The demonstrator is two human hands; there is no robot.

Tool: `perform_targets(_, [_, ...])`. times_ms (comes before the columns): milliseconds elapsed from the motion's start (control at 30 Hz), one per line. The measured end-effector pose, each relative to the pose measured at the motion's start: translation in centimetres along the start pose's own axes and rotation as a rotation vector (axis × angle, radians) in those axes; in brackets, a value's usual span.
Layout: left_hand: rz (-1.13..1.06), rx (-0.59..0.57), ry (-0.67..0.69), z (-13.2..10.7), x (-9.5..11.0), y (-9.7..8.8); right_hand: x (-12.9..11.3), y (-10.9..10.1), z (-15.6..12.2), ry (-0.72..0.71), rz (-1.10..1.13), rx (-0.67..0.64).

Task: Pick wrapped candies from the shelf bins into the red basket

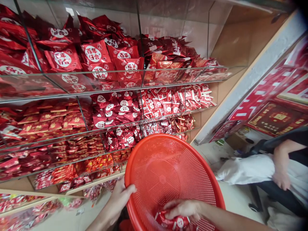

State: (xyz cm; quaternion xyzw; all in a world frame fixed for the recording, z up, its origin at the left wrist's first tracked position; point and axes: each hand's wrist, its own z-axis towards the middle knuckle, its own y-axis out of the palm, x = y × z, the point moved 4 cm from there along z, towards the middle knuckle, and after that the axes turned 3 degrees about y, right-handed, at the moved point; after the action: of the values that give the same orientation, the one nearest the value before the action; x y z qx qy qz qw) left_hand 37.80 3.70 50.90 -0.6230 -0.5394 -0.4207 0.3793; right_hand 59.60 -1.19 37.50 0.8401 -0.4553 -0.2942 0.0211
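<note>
A round red mesh basket (168,173) is tilted up in front of me. My left hand (119,200) grips its near left rim, thumb over the edge. Inside the basket at its near side, my right hand (181,208) is closed over several small red wrapped candies (176,222). Behind the basket rise clear shelf bins packed with red candy packets (96,61).
Glass-fronted tiers of red sweets (166,102) fill the left and centre. At the right another person's arm and hand (280,170) rest by a white bag (247,168) and a black chair. Red printed boxes (276,117) lean against the right wall. Pale floor lies below.
</note>
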Motion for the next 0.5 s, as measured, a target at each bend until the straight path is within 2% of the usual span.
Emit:
perform_targets(67, [-0.020, 0.003, -0.023, -0.2, 0.2, 0.1, -0.3, -0.4, -0.2, 0.005, -0.158, 0.024])
perform_targets(167, [-0.033, 0.030, -0.068, -0.5, -0.1, -0.1, -2.0, 0.0, -1.8, -0.147, -0.464, 0.075])
perform_targets(267, [-0.047, 0.046, -0.081, -0.5, -0.6, -0.4, -3.1, 1.3, -4.2, -0.257, -0.679, 0.041])
perform_targets(367, [-0.057, 0.054, -0.081, -0.5, -1.1, -0.7, -3.0, 2.3, -5.8, -0.285, -0.739, 0.034])
perform_targets(500, [-0.062, 0.043, -0.070, -0.3, -1.4, -0.9, -2.5, 2.6, -6.7, -0.347, -0.662, 0.065])
